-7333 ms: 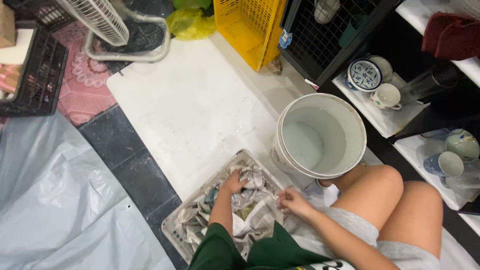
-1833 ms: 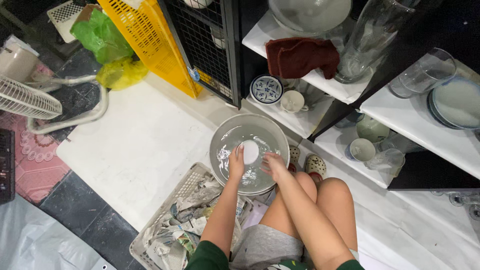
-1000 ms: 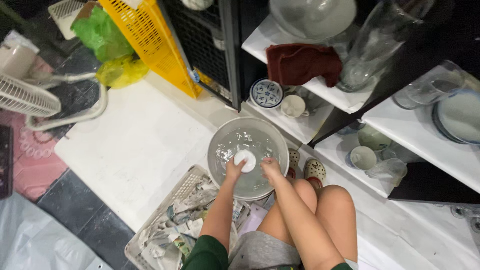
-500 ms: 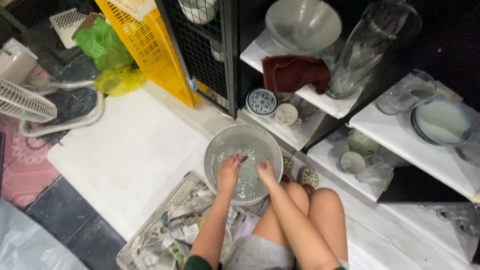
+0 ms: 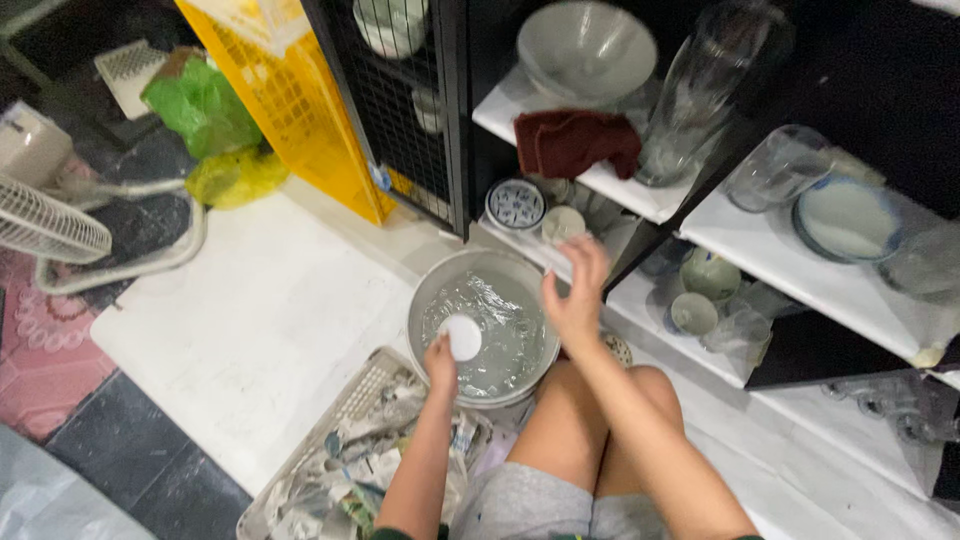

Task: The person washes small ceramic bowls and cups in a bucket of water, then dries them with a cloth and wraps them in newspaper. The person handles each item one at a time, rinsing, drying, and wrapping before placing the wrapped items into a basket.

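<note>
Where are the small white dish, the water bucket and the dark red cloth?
small white dish (image 5: 463,338), head view, middle of its round face.
water bucket (image 5: 424,296), head view, left inner wall above the water.
dark red cloth (image 5: 572,143), head view, middle of the crumpled fabric on the shelf.

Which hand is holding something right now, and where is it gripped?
The left hand holds a small white dish by its near edge, over the water-filled bucket. The right hand is raised, open and empty.

We see bright, even overhead light on the white floor board (image 5: 260,310), with glare rippling on the water in the bucket (image 5: 500,310). The right hand (image 5: 575,295) is motion-blurred, and the dark shelf recesses lose detail.
</note>
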